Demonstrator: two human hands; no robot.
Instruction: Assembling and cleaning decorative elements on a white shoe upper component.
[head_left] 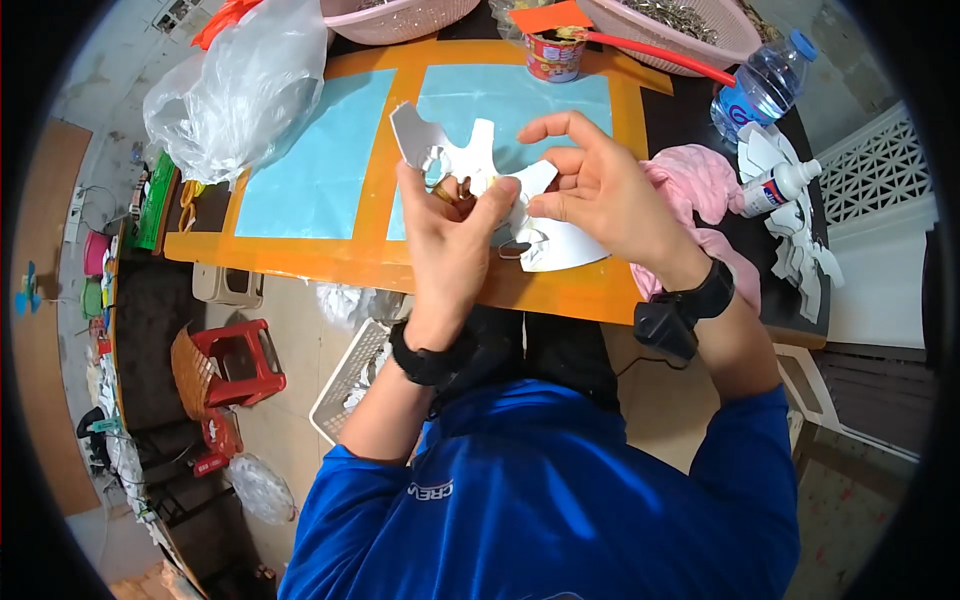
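Observation:
My left hand (450, 225) is closed on a thin white cut-out sheet piece (465, 155), its thumb laid across the front. Rounded prongs and notches shape the piece's upper edge, and it is held tilted above the table's near edge. A small brownish shiny object (449, 190) shows between my left fingers; its kind is unclear. My right hand (610, 190) is beside the piece's right prong, index finger raised and thumb apart from the other fingers. Whether its fingertips touch the piece is hard to tell. A thin wire-like loop (514, 251) shows below the piece.
Blue sheets (300, 190) bordered by orange tape cover the table. Around them are a plastic bag (250, 100), a tub (553, 58), pink baskets (400, 20), a water bottle (765, 85), a pink cloth (690, 180), a white glue bottle (780, 188) and white cut pieces (798, 255).

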